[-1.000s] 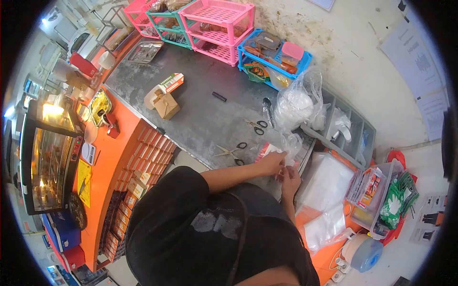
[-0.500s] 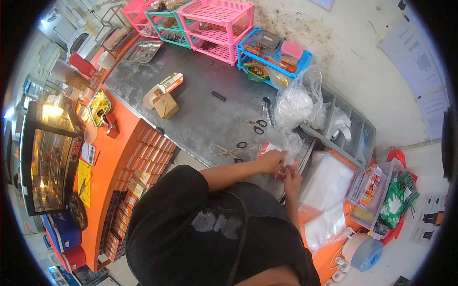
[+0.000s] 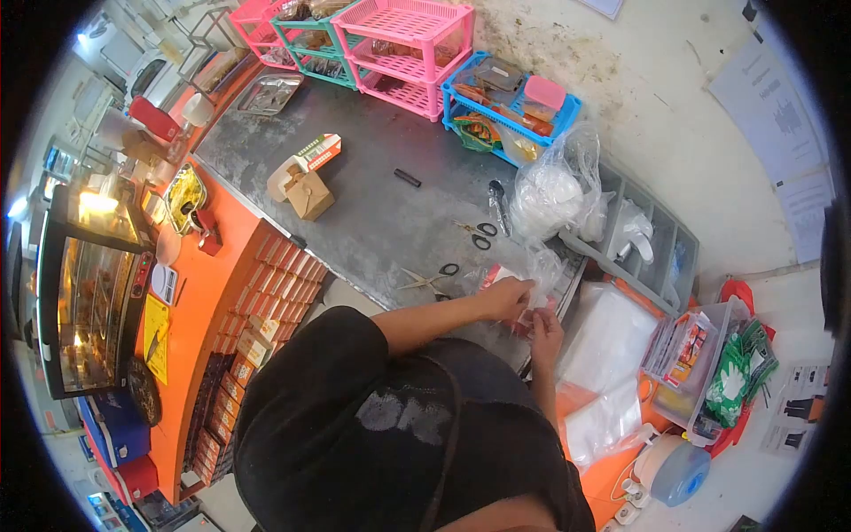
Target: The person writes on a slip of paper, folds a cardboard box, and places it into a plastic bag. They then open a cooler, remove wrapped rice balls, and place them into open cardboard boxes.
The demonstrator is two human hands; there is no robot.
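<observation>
At the near right end of the dark worktop, my left hand [image 3: 508,299] is closed on a clear plastic bag [image 3: 542,268] with something red and white in or under it. Close beside it, my right hand [image 3: 546,335] pinches the same bag's edge, fingers bent together. What is inside the bag is too small to make out. To the left of my hands lie scissors [image 3: 425,280] with spread blades, partly behind my left forearm. A second pair of scissors [image 3: 481,235] rests a little farther back.
An open cardboard box [image 3: 310,197] and a black marker-like stick [image 3: 407,178] lie on the worktop [image 3: 372,239]. Toward the wall stand a blue basket [image 3: 510,106], a pink rack [image 3: 408,62], a bundle of plastic bags [image 3: 550,191] and a grey divided tray [image 3: 651,235]. Clear plastic sheets [image 3: 603,355] lie rightward.
Both hands stay on the plastic bag in nearly the same place. The right hand has shifted very slightly; the surroundings look the same.
</observation>
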